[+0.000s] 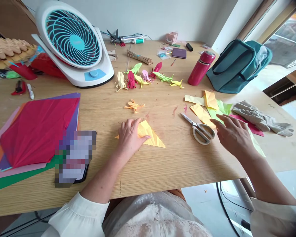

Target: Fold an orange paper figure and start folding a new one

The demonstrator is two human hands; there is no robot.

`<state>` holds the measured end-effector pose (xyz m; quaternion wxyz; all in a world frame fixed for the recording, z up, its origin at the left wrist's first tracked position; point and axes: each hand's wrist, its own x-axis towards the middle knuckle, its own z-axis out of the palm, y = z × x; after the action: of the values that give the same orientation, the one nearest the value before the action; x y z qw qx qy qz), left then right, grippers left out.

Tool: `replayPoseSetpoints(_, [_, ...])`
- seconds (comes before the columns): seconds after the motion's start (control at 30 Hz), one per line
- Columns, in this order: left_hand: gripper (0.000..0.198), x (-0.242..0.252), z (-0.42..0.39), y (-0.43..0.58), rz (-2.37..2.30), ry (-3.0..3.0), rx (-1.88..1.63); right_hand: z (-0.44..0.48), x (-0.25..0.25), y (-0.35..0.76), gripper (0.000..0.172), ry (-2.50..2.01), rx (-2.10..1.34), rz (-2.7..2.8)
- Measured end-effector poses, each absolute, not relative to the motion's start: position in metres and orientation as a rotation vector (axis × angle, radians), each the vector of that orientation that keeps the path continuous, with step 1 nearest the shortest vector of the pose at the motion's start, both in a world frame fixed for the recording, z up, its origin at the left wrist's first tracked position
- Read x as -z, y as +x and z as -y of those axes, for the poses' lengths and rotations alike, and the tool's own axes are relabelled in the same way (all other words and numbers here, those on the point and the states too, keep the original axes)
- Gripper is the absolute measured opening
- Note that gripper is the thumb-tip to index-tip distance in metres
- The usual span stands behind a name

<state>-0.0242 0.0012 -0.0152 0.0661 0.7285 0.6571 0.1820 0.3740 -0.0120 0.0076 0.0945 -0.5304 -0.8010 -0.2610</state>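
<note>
My left hand (130, 135) is on a folded triangle of yellow-orange paper (154, 139), with its thumb and curled fingers gripping it against the table. Part of the paper is hidden under the palm. Off to the right, my right hand (233, 136) hovers with fingers apart and holds nothing. Just left of it lie white-handled scissors (196, 126), blades pointing away to the left. Beyond my right fingertips are yellow-orange paper pieces (202, 115) and a green paper piece (220, 108). A small orange folded paper figure (134, 106) sits beyond my left hand.
Several coloured paper figures (145, 77) stand farther back. At left are a white fan (75, 42), coloured paper sheets (39, 131) and a phone (76, 158). A red flask (201, 68), a teal bag (236, 67) and grey gloves (261, 118) are at right.
</note>
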Motion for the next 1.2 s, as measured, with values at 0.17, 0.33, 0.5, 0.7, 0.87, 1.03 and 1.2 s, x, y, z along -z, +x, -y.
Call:
replayPoseSetpoints(0.17, [0.069, 0.011, 0.0, -0.023, -1.992, 2.049, -0.509, 0.023, -0.03, 0.308, 0.037, -1.542, 0.446, 2.321])
replayPoseSetpoints(0.33, [0.029, 0.008, 0.003, -0.023, -1.889, 1.935, -0.603, 0.012, -0.028, 0.226, 0.035, -1.271, -0.308, 2.379])
replayPoseSetpoints(0.5, [0.006, 0.0, 0.006, -0.024, -1.637, 1.754, -0.88, -0.008, -0.012, 0.188, 0.039, -1.306, -0.809, 2.215])
replayPoseSetpoints(0.7, [0.01, -0.01, 0.009, -0.025, -1.413, 1.516, -1.115, -0.016, 0.001, 0.186, 0.053, -1.276, -1.215, 1.958])
replayPoseSetpoints(0.87, [0.012, -0.011, 0.01, -0.025, -1.342, 1.578, -1.24, -0.019, -0.004, 0.201, 0.063, -1.38, -1.272, 1.806])
replayPoseSetpoints(1.03, [0.01, -0.016, 0.014, -0.023, -1.332, 1.788, -1.226, -0.018, -0.006, 0.208, 0.06, -1.233, -1.505, 1.639])
replayPoseSetpoints(1.2, [0.028, -0.011, 0.012, -0.021, -1.492, 1.833, -1.261, -0.015, -0.004, 0.202, 0.05, -1.115, -1.388, 1.55])
